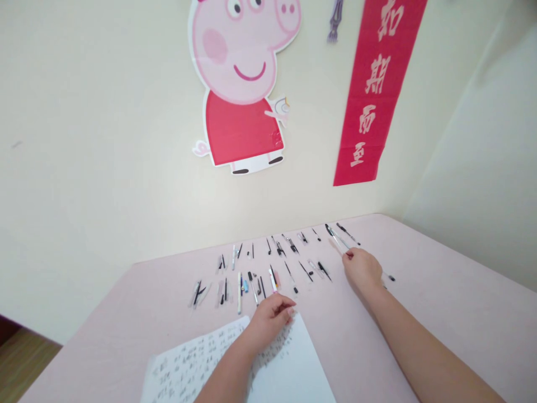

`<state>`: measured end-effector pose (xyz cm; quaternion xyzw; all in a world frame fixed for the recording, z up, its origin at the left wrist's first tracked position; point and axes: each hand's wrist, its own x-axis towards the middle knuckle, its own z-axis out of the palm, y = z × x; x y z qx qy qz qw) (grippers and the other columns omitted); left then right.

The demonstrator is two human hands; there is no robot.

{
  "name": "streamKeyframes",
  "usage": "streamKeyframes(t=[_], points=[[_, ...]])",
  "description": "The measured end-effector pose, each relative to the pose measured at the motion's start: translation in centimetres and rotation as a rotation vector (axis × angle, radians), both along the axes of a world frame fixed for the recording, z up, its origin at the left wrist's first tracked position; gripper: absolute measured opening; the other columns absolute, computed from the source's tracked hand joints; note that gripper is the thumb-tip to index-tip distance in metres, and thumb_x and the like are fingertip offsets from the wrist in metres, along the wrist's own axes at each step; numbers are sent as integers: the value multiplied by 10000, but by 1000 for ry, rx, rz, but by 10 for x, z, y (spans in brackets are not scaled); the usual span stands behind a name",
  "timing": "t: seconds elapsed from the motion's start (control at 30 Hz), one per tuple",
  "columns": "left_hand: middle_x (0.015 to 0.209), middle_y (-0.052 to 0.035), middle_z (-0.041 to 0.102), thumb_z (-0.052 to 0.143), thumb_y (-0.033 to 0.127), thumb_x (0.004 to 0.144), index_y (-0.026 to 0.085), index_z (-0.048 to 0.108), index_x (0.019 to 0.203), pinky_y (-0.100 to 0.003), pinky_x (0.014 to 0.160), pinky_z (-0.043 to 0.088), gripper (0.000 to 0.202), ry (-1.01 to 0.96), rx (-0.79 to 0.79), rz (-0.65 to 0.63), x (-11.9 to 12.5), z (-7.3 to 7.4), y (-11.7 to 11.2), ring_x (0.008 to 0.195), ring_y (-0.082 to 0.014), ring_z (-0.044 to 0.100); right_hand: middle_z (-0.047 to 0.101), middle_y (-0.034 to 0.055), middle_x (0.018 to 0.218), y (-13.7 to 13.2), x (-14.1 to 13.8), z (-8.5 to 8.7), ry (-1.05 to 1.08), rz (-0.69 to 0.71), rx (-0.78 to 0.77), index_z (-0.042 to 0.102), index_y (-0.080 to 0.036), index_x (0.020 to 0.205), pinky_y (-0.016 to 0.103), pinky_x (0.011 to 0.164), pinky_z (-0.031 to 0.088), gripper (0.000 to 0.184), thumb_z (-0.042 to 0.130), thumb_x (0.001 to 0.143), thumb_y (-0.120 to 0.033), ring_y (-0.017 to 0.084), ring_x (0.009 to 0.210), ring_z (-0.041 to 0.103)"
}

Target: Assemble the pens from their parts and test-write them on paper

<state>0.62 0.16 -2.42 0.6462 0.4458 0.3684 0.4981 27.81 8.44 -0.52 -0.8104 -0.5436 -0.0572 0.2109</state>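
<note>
At the right of the pens, my right hand (363, 270) has its fingers closed on the near end of a clear-barrelled pen (338, 245). Other pens (348, 233) lie just beyond those fingers, and a dark-tipped pen (391, 277) shows partly from behind the hand. My left hand (271, 320) rests over the top of an open notebook (289, 375), its fingers loosely bent, the thumb a little apart and nothing visible in them. A white and pink pen (273, 280) lies just past its knuckles. Handwriting covers the notebook's left page.
Two rough rows of pens and pen parts, such as a dark pen (324, 271) and a pale pen (239, 293), lie across the pink tabletop (113, 330). Behind the table stands a wall with a cartoon pig cutout (245, 131) and a red banner (369, 101).
</note>
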Motion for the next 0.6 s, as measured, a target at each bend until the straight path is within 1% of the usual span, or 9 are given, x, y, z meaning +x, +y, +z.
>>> streamKeyframes(t=[0.2, 0.4, 0.6], points=[[616, 6, 539, 580, 303, 743, 155, 638, 825, -247, 584, 387, 178, 17, -26, 1, 1, 4, -1, 575, -119, 506, 676, 172, 824, 25, -1, -2, -106, -16, -20, 708, -107, 839, 317, 683, 423, 296, 448, 803, -243, 259, 807, 617], [651, -8, 550, 570, 299, 748, 152, 647, 823, -255, 598, 401, 182, 65, -7, -9, 1, 6, -2, 594, -127, 526, 674, 189, 818, 40, -1, -5, -128, -32, -42, 708, -84, 835, 326, 687, 425, 290, 463, 798, -232, 272, 818, 617], [631, -5, 550, 554, 309, 764, 163, 655, 820, -260, 610, 391, 186, 103, 32, -4, 0, 5, 0, 599, -132, 526, 671, 206, 815, 48, -1, -8, -157, -20, -62, 714, -74, 825, 340, 675, 432, 306, 440, 802, -210, 287, 829, 614]])
